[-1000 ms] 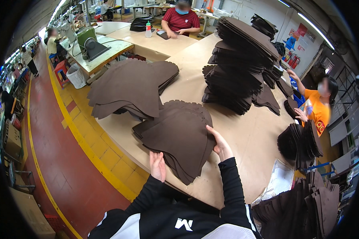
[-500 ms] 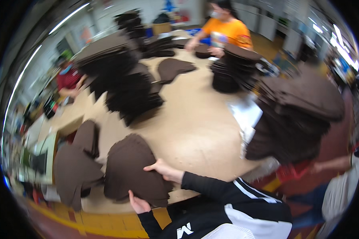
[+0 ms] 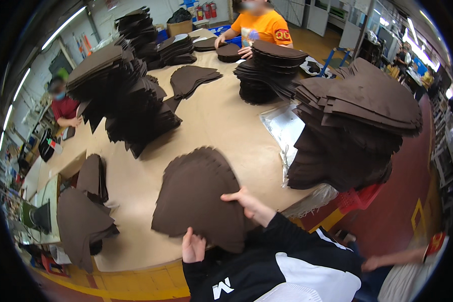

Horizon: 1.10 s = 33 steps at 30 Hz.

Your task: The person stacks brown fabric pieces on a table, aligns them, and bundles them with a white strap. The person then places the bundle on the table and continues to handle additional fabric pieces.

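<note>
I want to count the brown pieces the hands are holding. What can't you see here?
- Head view: the brown stack overlaps itself, so its count is hidden.
- Left hand fingers are tucked behind that stack.
- Right hand palm faces away.
- Table far end is covered by tall piles.

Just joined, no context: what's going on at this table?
A person holds a fanned bundle of brown cut pieces at the near edge of a big table, left hand under its lower edge, right hand on top. More brown stacks cover the table. A person in orange handles a pile opposite.
</note>
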### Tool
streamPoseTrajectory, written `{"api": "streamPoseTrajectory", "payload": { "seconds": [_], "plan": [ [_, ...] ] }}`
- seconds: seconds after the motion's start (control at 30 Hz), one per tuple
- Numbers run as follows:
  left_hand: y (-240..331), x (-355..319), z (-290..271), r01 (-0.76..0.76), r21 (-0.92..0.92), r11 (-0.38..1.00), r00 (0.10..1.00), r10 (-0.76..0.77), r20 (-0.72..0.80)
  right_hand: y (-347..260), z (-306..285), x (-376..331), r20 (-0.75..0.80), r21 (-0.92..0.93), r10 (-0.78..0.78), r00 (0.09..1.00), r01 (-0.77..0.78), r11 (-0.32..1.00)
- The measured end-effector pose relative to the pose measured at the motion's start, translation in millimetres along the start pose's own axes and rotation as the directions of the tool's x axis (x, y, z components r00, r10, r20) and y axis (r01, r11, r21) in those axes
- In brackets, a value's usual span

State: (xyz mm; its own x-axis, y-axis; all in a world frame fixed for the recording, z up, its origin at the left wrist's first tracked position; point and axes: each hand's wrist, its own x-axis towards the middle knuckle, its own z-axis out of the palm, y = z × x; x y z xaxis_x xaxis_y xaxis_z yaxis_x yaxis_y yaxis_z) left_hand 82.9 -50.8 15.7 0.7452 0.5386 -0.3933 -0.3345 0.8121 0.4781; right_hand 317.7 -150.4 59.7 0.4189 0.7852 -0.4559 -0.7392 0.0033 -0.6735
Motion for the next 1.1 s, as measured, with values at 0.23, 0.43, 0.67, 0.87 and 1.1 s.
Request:
{"api": "streamPoseTrajectory", "payload": {
  "seconds": [0.23, 0.43, 0.67, 0.87, 1.1],
  "plan": [
    [-14, 38, 53, 0.082, 0.632, 0.77, 0.962, -0.227, 0.152, -91, -46, -36, -0.147, -0.325, -0.414, 0.898, 0.351, 0.878],
    [-5, 34, 27, 0.123, 0.623, 0.773, 0.977, -0.204, 0.059, -61, -81, -13, -0.133, -0.777, -0.727, 0.673, 0.385, 0.499],
    [23, 43, 1, -0.048, 0.666, 0.745, 0.994, 0.104, -0.044, -66, -23, -67, 0.217, -0.927, -0.862, 0.459, 0.373, -0.035],
    [3, 57, 47, -0.404, 0.404, 0.821, 0.853, 0.498, -0.157, -9, 47, -54, 0.472, -0.557, -0.722, 0.505, 0.806, 0.2],
    [-28, 52, 106, -0.323, -0.049, 0.945, 0.925, 0.327, 0.196, 39, 64, -3, 0.556, -0.527, -0.388, 0.736, 0.672, 0.52]
  ]
}}
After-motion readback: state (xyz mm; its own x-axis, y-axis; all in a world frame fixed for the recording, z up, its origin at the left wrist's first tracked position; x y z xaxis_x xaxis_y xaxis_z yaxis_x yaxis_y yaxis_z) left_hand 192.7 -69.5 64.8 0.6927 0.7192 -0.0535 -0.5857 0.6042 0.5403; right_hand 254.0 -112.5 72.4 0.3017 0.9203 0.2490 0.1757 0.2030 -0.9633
